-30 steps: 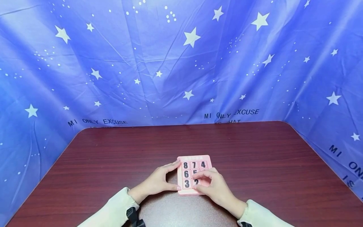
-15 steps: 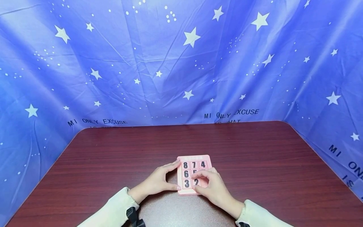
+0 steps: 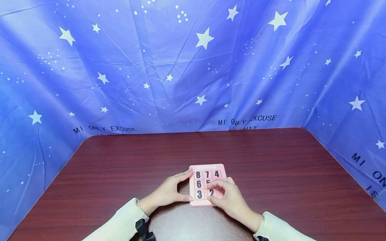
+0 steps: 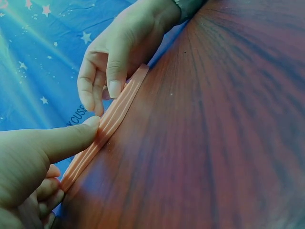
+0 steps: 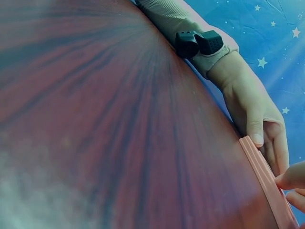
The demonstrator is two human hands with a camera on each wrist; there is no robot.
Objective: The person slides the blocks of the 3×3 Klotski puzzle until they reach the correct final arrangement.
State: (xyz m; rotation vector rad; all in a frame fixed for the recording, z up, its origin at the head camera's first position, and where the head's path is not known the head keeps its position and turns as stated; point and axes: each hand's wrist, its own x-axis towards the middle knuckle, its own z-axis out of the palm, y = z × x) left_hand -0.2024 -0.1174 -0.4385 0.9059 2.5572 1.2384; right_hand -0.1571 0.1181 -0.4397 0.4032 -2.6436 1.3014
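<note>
Curtain (image 3: 150, 67) backs the tabletop (image 3: 135, 157) bearing the pink number board (image 3: 200, 189); the left hand (image 3: 167, 190) grips its edge, the loosely parted right hand (image 3: 230, 200) touches and partly hides tile 2 (image 3: 212, 193); only wrist views show its ridged side (image 5: 267, 181)

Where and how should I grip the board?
I'd take the board by its left edge, coming from the left with thumb and finger spread, as the left hand does: it's thin and face up, and that straight side leaves the number tiles uncovered.
</note>
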